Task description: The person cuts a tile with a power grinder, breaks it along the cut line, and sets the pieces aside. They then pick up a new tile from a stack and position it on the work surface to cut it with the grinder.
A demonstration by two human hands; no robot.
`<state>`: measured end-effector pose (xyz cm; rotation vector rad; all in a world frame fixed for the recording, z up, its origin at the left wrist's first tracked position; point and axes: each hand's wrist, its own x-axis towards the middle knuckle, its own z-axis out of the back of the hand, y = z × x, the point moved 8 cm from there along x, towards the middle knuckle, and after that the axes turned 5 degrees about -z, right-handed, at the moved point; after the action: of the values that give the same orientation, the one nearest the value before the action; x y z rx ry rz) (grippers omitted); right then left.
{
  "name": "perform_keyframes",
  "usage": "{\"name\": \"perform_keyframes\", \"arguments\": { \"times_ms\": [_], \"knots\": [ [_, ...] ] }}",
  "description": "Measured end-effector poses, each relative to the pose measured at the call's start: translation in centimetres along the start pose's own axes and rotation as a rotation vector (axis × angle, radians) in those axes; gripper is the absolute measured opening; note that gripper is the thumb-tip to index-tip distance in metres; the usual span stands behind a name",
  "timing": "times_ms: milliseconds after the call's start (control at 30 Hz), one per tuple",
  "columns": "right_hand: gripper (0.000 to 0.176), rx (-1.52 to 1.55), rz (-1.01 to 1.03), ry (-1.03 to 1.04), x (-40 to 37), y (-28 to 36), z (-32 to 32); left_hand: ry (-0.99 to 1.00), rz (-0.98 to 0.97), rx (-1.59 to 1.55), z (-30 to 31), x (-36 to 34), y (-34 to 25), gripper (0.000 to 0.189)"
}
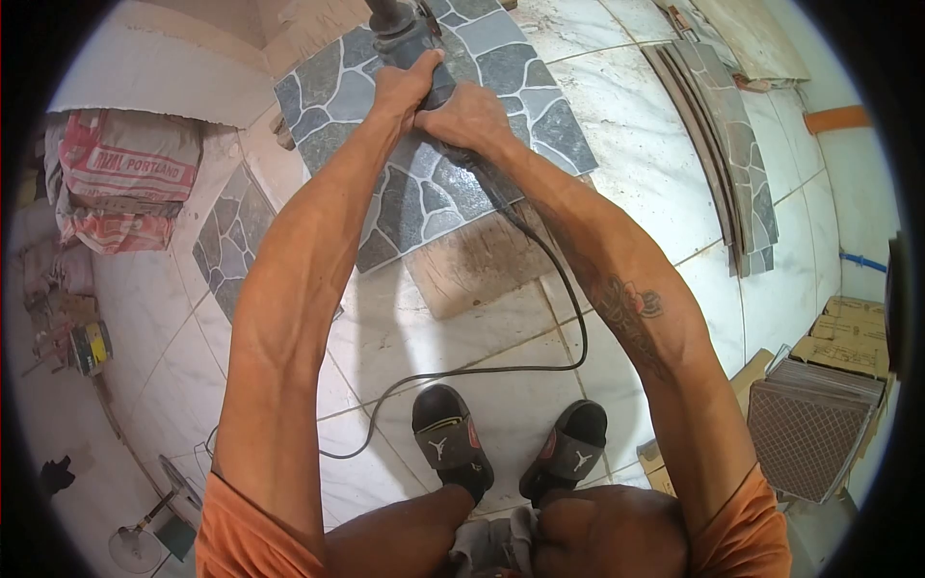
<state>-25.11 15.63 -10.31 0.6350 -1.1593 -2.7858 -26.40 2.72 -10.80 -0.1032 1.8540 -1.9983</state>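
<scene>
My left hand (403,89) is wrapped around the front body of a dark corded power tool, which looks like an angle grinder (409,46). Behind it, my right hand (469,119) grips the rear of the same tool, close to the cord end. A stone-pattern tile (424,197), grey with pale joint lines, lies beneath both hands. Under the tile, a worn wooden block (482,265) sticks out toward my feet. The tool's head is cut off by the top edge, so whether it touches the tile cannot be seen.
A black cord (462,371) loops across the floor before my sandals (453,438). Cement bags (130,178) stand left, beside a tile piece (234,236). Cut tiles (723,154) lean at right. Cardboard boxes (848,332) and brown patterned tiles (809,429) sit lower right; a fan (135,547) lower left.
</scene>
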Motion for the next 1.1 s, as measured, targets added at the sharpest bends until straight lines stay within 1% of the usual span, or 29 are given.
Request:
{"name": "perform_keyframes", "arguments": {
  "times_ms": [367, 567, 667, 767, 967, 1067, 1100],
  "knots": [
    [0.065, 0.007, -0.014, -0.010, -0.4, -0.3, 0.0, -0.003, 0.033, 0.025, -0.1, -0.8, -0.2, 0.053],
    [0.064, 0.023, 0.006, -0.008, -1.1, -0.3, 0.3, -0.010, -0.013, 0.037, -0.2, -1.1, -0.2, 0.054],
    [0.064, 0.018, -0.014, -0.023, -0.7, -1.0, -0.3, -0.010, 0.030, 0.050, -0.2, -1.6, -0.1, 0.054],
    [0.071, -0.005, 0.028, -0.072, -0.7, -1.2, -0.3, -0.003, -0.014, 0.031, -0.4, -1.8, -0.2, 0.053],
    [0.076, -0.001, 0.011, -0.070, -1.4, -1.3, -0.1, 0.013, 0.014, 0.020, -0.5, -2.2, 0.1, 0.053],
    [0.079, -0.011, 0.014, -0.037, -1.6, -1.4, -0.1, 0.004, 0.003, 0.016, -0.5, -2.0, 0.5, 0.053],
    [0.073, -0.001, 0.005, -0.038, -1.8, -1.2, 0.1, 0.002, 0.009, 0.020, -0.5, -2.1, 0.4, 0.053]
  ]
}}
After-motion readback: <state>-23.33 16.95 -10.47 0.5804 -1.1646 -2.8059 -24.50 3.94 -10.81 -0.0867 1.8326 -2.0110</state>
